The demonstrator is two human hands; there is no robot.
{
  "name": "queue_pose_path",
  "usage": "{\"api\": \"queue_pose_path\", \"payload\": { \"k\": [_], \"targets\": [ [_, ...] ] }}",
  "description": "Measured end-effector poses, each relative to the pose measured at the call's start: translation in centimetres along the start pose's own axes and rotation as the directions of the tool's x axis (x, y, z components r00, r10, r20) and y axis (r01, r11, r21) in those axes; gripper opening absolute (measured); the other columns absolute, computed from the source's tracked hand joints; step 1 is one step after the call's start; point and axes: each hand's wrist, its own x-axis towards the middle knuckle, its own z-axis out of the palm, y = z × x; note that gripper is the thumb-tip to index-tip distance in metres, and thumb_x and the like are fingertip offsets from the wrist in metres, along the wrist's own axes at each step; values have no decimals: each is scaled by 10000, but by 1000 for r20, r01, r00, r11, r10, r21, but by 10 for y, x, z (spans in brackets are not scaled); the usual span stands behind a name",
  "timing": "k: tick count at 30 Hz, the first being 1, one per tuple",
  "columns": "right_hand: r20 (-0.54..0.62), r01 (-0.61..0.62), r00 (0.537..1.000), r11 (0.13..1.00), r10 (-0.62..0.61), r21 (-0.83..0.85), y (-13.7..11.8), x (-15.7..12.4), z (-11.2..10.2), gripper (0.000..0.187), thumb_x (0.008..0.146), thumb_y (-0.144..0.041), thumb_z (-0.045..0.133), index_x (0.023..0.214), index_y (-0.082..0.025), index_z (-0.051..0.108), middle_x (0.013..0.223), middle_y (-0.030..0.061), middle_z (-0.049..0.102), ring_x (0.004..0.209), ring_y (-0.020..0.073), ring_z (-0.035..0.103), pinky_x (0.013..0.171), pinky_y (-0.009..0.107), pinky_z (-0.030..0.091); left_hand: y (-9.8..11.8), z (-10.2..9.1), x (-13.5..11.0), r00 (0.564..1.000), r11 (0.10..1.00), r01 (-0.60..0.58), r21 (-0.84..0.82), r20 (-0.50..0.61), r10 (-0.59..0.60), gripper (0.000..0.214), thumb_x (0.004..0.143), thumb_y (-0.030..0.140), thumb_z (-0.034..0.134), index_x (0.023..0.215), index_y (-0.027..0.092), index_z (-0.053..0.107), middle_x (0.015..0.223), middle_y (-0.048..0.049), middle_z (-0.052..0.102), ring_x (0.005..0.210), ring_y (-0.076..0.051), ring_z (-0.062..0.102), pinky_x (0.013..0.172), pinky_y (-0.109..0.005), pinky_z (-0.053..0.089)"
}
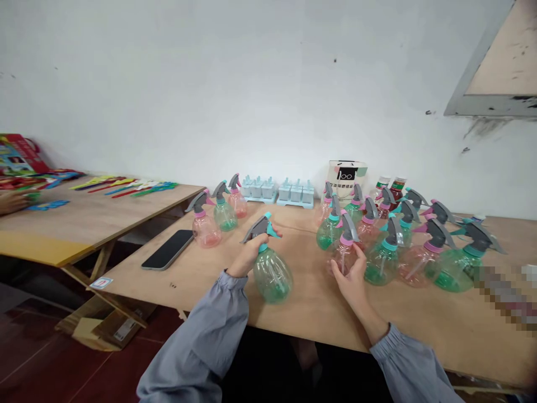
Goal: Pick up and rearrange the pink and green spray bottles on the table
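My left hand (247, 254) is closed round the neck of a green spray bottle (273, 277) with a grey and turquoise trigger head. That bottle tilts a little at the middle of the table. My right hand (351, 274) has its fingers round the body of a pink spray bottle (342, 253) with a grey and pink head, at the front of a cluster. Next to it in the cluster stand a green spray bottle (381, 263) and a pink spray bottle (419, 263). Left of my hands are three more, among them a pink spray bottle (205, 229).
A black phone (168, 250) lies at the table's left. Two light-blue ice-pop moulds (296, 193), a printed paper bag (344, 179) and red-liquid bottles (396, 190) stand along the wall. On the left table (84, 215) are colourful strips and another person's hand (12, 202).
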Motion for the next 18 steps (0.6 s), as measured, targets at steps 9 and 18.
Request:
{"api": "queue_pose_path", "payload": {
  "k": [9, 18],
  "targets": [
    [30, 2, 1000, 1000, -3, 31, -2, -2, -2, 707, 872, -458, 634, 1451, -177, 343, 1396, 172, 440, 1321, 326, 447, 1130, 575, 358, 11, 8, 3, 997, 997, -75, 35, -7, 75, 161, 577, 270, 548, 719, 223, 609, 792, -39, 708, 888, -244, 687, 874, -394, 528],
    [43, -27, 999, 998, 24, 60, -2, -2, -2, 696, 871, -471, 633, 1438, -176, 357, 1385, 167, 461, 1309, 325, 460, 1139, 578, 344, 13, 7, 6, 997, 997, -78, 0, 14, 78, 181, 551, 285, 551, 712, 219, 599, 761, -36, 682, 866, -233, 663, 863, -380, 500]
  ]
}}
